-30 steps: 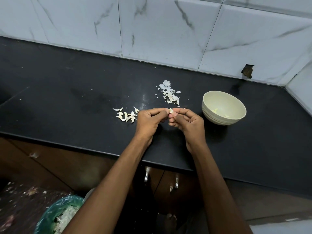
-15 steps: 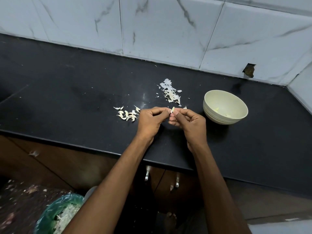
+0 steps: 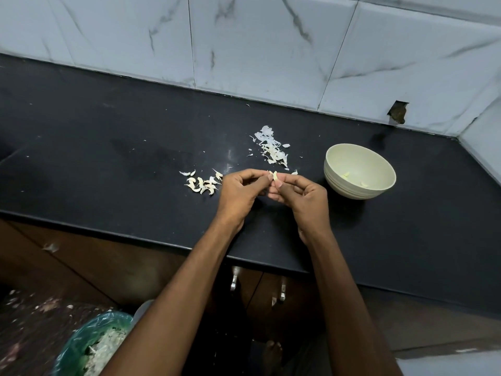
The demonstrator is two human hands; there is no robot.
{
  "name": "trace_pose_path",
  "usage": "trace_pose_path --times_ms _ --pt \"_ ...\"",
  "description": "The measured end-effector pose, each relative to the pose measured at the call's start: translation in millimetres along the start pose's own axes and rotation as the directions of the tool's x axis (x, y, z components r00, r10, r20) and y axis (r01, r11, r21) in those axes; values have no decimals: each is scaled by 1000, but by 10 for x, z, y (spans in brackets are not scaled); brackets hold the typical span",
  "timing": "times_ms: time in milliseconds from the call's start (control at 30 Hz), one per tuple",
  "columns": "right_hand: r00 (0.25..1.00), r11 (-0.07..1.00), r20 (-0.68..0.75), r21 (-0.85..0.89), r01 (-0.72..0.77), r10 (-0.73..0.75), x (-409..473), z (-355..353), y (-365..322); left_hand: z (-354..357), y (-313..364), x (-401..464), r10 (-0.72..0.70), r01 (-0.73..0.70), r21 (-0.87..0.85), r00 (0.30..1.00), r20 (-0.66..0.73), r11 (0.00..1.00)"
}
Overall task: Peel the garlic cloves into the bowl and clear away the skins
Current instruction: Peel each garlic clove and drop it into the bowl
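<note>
bowl (image 3: 359, 170) sits right of your hands on the dark surface (image 3: 108, 147), a few peeled bits inside. loose skins (image 3: 272, 149) lie just behind, unpeeled cloves (image 3: 203, 183) to the left. your left hand (image 3: 238, 194) and right hand (image 3: 301, 198) meet fingertip to fingertip, both pinching one garlic clove (image 3: 274, 175) above the surface.
</note>
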State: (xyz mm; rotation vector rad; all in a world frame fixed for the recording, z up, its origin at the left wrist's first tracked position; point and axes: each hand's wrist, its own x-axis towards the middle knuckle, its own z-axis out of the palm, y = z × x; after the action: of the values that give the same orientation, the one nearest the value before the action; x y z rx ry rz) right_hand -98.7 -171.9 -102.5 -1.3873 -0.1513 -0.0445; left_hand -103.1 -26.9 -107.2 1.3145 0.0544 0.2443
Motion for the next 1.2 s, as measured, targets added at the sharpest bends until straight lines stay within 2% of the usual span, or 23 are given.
trace_pose_path --times_ms 400,800,967,1067,1200 --pt "998 997 7 -51 65 -65 -2 3 24 -32 -30 3 21 -19 67 999 -31 998" --pt "989 988 92 101 -121 112 -4 -49 -102 -11 4 0 -9 9 -4 999 33 1000" --pt "991 999 123 -14 -48 49 -14 -20 -89 3 6 -16 6 -8 33 997 76 999" --pt "998 997 70 -76 6 0 -7 28 -65 10 17 -25 1 -3 24 997 81 1000" --pt "999 997 25 -72 26 -24 -3 43 -31 7 5 -16 -16 17 -12 997 79 1000"
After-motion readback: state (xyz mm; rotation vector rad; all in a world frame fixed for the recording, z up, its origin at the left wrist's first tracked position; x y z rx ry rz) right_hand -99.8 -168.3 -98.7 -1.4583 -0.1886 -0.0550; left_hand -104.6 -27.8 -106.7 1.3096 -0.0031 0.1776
